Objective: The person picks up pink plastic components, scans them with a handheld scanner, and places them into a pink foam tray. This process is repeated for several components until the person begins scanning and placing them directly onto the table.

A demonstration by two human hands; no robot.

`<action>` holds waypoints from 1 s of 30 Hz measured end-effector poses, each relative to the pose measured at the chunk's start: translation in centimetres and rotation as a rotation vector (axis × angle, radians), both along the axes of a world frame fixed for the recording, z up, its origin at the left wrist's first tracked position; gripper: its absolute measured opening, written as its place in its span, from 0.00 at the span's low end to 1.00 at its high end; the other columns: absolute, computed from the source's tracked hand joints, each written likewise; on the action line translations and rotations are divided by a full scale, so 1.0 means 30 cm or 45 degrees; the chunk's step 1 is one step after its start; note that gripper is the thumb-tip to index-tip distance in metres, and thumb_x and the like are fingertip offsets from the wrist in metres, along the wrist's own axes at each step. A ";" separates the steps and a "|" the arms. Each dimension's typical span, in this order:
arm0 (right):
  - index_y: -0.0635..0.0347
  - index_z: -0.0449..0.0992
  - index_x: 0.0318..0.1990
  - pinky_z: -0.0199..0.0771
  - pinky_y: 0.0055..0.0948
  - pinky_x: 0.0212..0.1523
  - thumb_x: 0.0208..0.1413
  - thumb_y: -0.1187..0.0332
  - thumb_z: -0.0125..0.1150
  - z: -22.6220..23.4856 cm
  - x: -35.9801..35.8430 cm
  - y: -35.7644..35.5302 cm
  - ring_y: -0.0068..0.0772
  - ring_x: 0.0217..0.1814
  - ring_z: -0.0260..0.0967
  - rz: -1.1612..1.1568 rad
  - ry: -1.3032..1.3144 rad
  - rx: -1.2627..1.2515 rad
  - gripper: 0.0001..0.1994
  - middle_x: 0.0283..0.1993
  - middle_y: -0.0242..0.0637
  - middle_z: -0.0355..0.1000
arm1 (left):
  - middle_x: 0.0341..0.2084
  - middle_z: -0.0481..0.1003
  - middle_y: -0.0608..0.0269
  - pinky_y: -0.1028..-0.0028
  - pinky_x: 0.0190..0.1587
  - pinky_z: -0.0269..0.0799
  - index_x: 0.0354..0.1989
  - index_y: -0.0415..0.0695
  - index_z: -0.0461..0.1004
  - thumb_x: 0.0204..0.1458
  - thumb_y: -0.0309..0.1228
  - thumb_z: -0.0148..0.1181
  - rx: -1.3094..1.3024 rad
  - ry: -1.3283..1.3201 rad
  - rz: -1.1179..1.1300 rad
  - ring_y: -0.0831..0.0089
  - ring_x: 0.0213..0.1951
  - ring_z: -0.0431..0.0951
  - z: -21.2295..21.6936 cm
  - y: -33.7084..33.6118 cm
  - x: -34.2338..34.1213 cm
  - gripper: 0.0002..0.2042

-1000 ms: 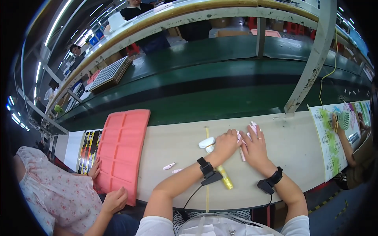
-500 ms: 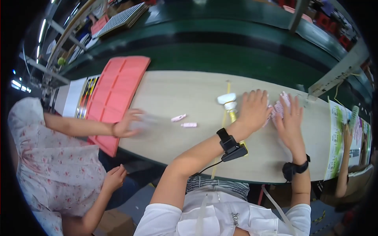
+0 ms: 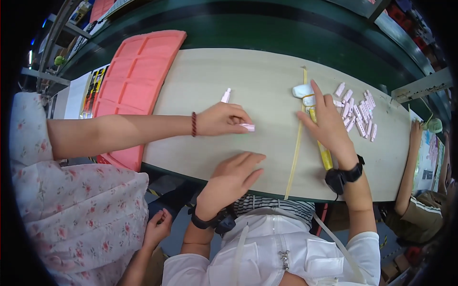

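My left hand (image 3: 231, 178) hovers over the near edge of the table, fingers loosely stretched and thumb apart, with nothing in it. Over a hammer-shaped tool with a yellow handle (image 3: 326, 158) and a white wrapped head (image 3: 302, 91) is my right hand (image 3: 331, 128), its index finger and thumb spread; I cannot tell whether it touches the handle. Several small pale pink tube-shaped pieces (image 3: 357, 111) lie scattered just right of that hand. Farther left, a co-worker's hand (image 3: 219, 119) pinches one pink piece (image 3: 247, 127), and another piece (image 3: 226, 95) lies behind it.
A pink segmented tray (image 3: 136, 76) stands at the left, next to the co-worker's arm. A yellow strip (image 3: 296, 155) runs across the table (image 3: 191, 95). Beyond the far edge is a dark green surface (image 3: 238, 28). Another person's arm (image 3: 409, 167) rests at the right edge beside a small green fan (image 3: 433, 125).
My left hand has moved left and nearer, off the pink pieces. My right hand has shifted left to the hammer-shaped tool. The co-worker's hand has reached right and taken a pink piece.
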State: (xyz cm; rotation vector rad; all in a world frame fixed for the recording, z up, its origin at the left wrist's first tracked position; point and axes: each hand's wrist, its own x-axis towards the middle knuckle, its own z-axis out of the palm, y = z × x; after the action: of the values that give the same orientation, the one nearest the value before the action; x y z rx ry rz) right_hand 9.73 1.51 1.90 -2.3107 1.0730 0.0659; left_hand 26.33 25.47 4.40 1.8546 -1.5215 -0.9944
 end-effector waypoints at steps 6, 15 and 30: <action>0.57 0.58 0.73 0.74 0.42 0.47 0.69 0.60 0.55 -0.082 0.014 -0.025 0.49 0.40 0.72 -0.005 -0.066 -0.068 0.28 0.48 0.51 0.72 | 0.41 0.80 0.55 0.69 0.43 0.79 0.52 0.41 0.75 0.60 0.28 0.64 0.007 0.024 0.239 0.64 0.40 0.84 -0.092 0.020 0.057 0.13; 0.55 0.65 0.67 0.71 0.24 0.35 0.71 0.64 0.44 -0.131 -0.106 0.020 0.21 0.36 0.68 -0.246 -0.520 0.462 0.20 0.45 0.35 0.70 | 0.44 0.82 0.56 0.73 0.40 0.81 0.57 0.38 0.74 0.64 0.28 0.61 0.043 0.480 0.765 0.74 0.39 0.83 -0.149 0.013 0.045 0.15; 0.57 0.68 0.64 0.70 0.26 0.41 0.69 0.63 0.47 -0.162 -0.102 0.029 0.28 0.39 0.69 -0.127 -0.463 0.273 0.19 0.41 0.36 0.73 | 0.38 0.78 0.54 0.69 0.29 0.76 0.53 0.42 0.76 0.57 0.27 0.67 -0.108 -0.227 0.797 0.66 0.31 0.81 -0.183 -0.008 0.081 0.16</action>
State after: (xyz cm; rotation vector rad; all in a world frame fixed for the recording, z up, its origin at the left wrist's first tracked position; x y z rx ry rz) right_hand 6.67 2.38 -2.96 -1.9777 0.9411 -0.2566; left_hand 28.76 25.22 -1.09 2.1935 -0.9380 -0.4733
